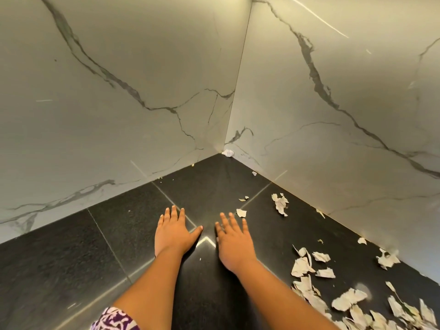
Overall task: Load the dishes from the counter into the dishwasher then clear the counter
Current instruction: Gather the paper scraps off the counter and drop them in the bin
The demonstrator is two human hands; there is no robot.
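Observation:
My left hand (175,231) and my right hand (234,241) lie flat, palms down, side by side on the black stone counter (71,253), fingers straight and pointing toward the corner. Neither hand holds anything. Several torn pieces of pale paper (307,265) lie scattered on the counter to the right of my right hand. One small scrap (241,212) sits just beyond my right fingertips. No dishes and no dishwasher are in view.
Two white marble-veined walls (142,79) meet at the far corner, where a crumpled white scrap (228,152) rests. More torn scraps (281,203) lie along the right wall. A purple-and-white patterned sleeve (114,319) shows at the bottom.

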